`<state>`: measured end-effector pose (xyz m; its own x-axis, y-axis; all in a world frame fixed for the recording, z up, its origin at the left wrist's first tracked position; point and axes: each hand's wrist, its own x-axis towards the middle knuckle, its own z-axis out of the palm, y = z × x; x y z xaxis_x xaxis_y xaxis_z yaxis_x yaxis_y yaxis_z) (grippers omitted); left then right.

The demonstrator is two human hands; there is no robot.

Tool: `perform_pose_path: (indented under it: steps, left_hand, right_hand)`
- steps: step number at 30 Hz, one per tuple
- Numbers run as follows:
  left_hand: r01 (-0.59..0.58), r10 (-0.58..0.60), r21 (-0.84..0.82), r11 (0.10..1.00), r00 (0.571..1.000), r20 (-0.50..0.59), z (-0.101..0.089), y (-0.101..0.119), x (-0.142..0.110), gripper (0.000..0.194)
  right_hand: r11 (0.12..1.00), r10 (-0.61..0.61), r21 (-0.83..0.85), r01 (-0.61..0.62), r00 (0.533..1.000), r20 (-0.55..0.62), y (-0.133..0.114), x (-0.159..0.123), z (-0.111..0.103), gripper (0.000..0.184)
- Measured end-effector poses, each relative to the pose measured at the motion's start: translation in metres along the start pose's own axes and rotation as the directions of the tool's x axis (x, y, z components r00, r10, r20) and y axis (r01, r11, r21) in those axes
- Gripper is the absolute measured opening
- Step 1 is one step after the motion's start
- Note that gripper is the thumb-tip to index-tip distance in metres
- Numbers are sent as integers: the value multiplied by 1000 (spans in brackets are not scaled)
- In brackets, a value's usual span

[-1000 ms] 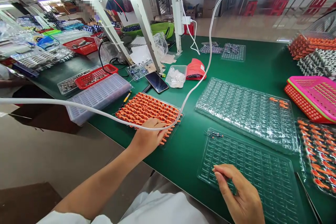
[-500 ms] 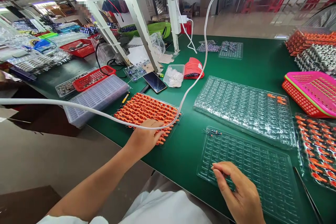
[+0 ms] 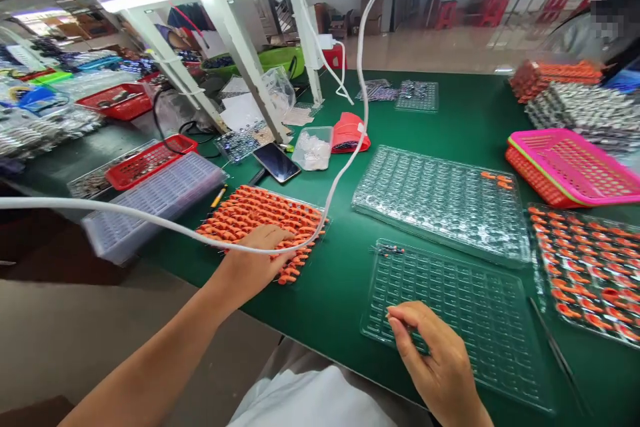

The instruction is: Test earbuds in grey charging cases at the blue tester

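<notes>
left hand [image 3: 249, 268]: fingers on orange pieces [image 3: 263, 209], grip unclear; right hand [image 3: 439, 352]: fingertips pinched, contents unclear

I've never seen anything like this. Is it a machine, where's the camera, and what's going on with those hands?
No machine: these are a person's bare hands, seen by a camera worn on their head. The left hand is at a tray of orange pieces. The right hand, thumb and forefinger pinched together, is over a clear compartment tray; anything held is too small to tell. The green table also bears another clear tray, a phone and a pink basket.
</notes>
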<state>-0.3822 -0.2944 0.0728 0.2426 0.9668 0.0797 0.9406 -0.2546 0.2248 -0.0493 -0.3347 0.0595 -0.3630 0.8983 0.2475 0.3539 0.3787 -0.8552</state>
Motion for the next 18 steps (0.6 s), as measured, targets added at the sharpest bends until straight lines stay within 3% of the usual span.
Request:
perform_pose_path:
  steps: [3,5,9,12,16,18]
  left_hand:
    - [-147,145,-44,988,989,-42,-2,14,25,23]
    - [-249,249,-89,964,968,-18,1,36,49,23]
    - [-439,471,-229,869,875,109,19,103,116,20]
    - [-486,546,-305,819,822,160,52,155,181,18]
    - [-378,433,-307,873,891,134,107,206,272,21]
    - [-316,367,-303,899,921,127,129,223,309,22]
  right_hand:
    - [999,-28,-15,28,1000,-10,-7,-2,-10,25]
    - [997,-67,-37,67,998,-10,-11,-6,-25,28]
    - [988,-86,-130,77,994,-61,-12,-24,-59,28]
    - [978,-15,-207,-19,987,-159,2,-42,-69,23]
    - [960,-6,-275,-49,981,-195,33,-58,-46,13]
    - [949,-88,-314,-11,951,-298,51,-62,-28,15]
